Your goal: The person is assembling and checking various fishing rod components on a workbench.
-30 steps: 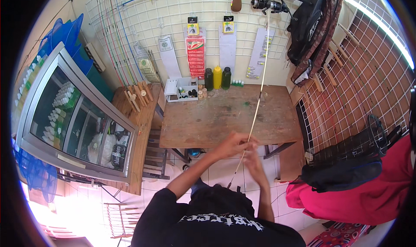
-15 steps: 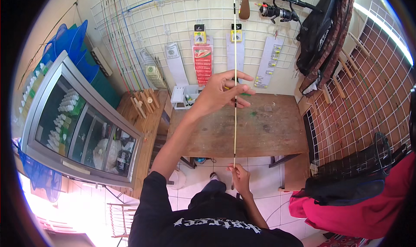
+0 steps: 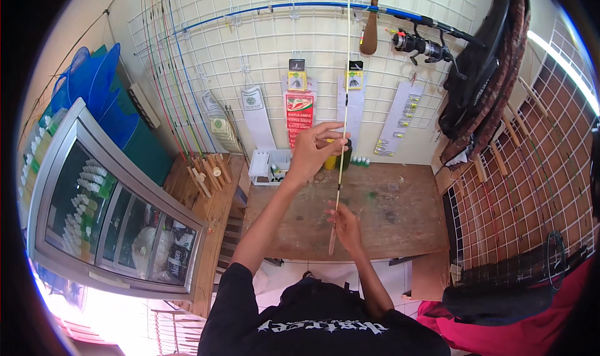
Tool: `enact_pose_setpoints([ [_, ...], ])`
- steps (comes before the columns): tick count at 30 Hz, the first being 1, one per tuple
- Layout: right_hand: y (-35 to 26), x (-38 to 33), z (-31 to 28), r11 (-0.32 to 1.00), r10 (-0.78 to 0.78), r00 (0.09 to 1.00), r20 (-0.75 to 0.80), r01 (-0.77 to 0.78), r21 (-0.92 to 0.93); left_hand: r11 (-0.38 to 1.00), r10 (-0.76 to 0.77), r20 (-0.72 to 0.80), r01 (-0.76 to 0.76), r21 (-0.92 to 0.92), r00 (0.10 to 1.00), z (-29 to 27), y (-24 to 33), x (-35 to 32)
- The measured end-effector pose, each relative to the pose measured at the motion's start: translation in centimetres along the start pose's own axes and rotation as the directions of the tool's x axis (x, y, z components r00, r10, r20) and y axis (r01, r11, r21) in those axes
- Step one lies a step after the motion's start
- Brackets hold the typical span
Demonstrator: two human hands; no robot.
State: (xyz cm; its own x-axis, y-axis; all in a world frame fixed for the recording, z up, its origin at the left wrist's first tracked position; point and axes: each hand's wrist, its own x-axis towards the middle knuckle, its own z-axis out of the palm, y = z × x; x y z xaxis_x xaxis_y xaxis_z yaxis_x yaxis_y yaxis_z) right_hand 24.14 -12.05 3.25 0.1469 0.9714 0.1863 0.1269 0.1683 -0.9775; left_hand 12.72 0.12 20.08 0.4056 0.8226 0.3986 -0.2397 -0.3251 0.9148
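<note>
A thin pale fishing rod (image 3: 344,115) with dark bands stands nearly upright in front of me, its top running out of the picture. My left hand (image 3: 316,152) pinches the shaft between thumb and fingertips, about level with the far side of the table. Lower down, my right hand (image 3: 348,228) holds the same rod just above its wooden handle (image 3: 332,240), with some fingers partly hidden. Behind the left hand, a yellow container (image 3: 330,163) and a dark one are partly covered. Small capped bottles (image 3: 360,161) stand beside them.
The wooden table (image 3: 394,225) lies beneath my hands. A white organizer (image 3: 262,167) sits at its back left, and a glass cabinet (image 3: 119,212) stands on the left. Across the wall grid hang a blue rod with a reel (image 3: 425,46) and dark bags (image 3: 478,68) at right.
The view has shifted, so the wall and table appear lower. My right hand and the rod's handle have risen from below the table's front edge to over it. The left fingers have closed more on the shaft.
</note>
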Motion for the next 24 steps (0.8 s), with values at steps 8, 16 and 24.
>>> enact_pose_setpoints([
  [8, 0.6, 8.5, 1.3, 0.993, -0.045, 0.999, 0.003, 0.045, -0.112, 0.979, -0.092, -0.077, 0.104, 0.173, 0.993, -2.3, -5.5, 1.6],
  [16, 6.8, 11.7, 2.4, 0.983, -0.115, 0.991, -0.065, 0.104, -0.152, 0.963, -0.124, -0.128, 0.151, 0.224, 0.984, -4.0, -11.5, 3.3],
  [24, 8.7, 13.3, 1.7, 0.964, 0.070, 0.998, -0.002, -0.068, -0.258, 0.954, -0.129, -0.166, 0.169, 0.249, 0.978, -4.1, -14.3, 4.4],
])
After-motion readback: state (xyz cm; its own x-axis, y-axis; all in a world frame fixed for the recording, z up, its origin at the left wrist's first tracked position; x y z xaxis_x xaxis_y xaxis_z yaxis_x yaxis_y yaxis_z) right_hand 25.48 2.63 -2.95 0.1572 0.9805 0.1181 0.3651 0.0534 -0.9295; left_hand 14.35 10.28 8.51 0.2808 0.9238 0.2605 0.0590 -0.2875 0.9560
